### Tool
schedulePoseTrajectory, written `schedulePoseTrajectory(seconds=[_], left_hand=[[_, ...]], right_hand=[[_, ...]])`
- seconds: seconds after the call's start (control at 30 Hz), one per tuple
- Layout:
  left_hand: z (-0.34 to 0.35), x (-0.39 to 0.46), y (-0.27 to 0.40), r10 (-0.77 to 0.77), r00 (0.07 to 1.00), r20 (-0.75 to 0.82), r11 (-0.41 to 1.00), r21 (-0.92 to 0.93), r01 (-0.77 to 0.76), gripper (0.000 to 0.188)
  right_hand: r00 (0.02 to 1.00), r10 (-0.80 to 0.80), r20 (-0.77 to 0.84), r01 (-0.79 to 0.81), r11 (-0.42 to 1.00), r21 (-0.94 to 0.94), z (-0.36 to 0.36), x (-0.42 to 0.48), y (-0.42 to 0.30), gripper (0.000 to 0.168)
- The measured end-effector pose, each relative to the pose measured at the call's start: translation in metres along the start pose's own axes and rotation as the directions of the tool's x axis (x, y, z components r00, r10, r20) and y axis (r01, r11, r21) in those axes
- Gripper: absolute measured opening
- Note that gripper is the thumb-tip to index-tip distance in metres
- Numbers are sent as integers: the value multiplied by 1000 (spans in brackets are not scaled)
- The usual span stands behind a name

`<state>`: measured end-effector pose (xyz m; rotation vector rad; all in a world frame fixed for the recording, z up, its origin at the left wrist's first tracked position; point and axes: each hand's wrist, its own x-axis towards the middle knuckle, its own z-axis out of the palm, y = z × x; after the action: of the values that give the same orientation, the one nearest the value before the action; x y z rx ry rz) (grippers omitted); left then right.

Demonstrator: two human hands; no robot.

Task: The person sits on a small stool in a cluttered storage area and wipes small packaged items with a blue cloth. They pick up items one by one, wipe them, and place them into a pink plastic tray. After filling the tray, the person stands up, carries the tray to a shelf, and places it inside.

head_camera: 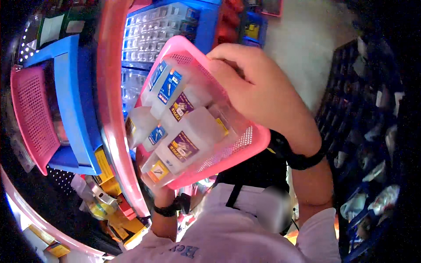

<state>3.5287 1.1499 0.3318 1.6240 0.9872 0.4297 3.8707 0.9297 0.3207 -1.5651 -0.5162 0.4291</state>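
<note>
A pink plastic basket (pixel 227 164) with mesh sides is held up tilted before my chest. My right hand (pixel 253 82) grips its right rim, thumb on the inner side. At the basket's near left end my left hand (pixel 157 190) holds it from below, mostly hidden behind it. Inside lie several clear plastic packs, some with blue label cards (pixel 169 86), others with purple labels (pixel 183 146). A small pack with an orange label (pixel 158 171) rests at the near end. The basket's bottom is largely covered by the packs.
A pink shelf edge (pixel 115 98) runs along the left. Beyond it are a blue plastic bin (pixel 72 108), another pink basket (pixel 31 108) and yellow boxes (pixel 104 164). Clear plastic drawers (pixel 158 33) stand behind my basket. A dark rack (pixel 355 118) with packages fills the right.
</note>
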Motion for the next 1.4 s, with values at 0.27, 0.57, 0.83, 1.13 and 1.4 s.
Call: schedulePoseTrajectory(seconds=[0.27, 0.57, 0.83, 1.13, 1.4], left_hand=[[47, 27, 25, 24, 978, -206, 996, 91, -5, 38], [100, 77, 35, 93, 981, -171, 983, -140, -117, 45], [80, 113, 23, 229, 929, -290, 966, -48, -253, 48], [73, 127, 15, 254, 934, -250, 967, 32, -254, 49], [55, 133, 14, 235, 930, -281, 943, -167, -289, 46]], right_hand=[[981, -188, 36, 191, 977, -100, 13, 76, 12, 21], [969, -219, 111, 201, 968, 148, 46, 170, 31, 23], [931, -39, 363, -131, 892, 432, 57, 218, 20, 26], [936, -194, 293, -13, 814, 580, 81, 239, 45, 21], [791, -357, 497, -142, 682, 717, 55, 234, 53, 42]])
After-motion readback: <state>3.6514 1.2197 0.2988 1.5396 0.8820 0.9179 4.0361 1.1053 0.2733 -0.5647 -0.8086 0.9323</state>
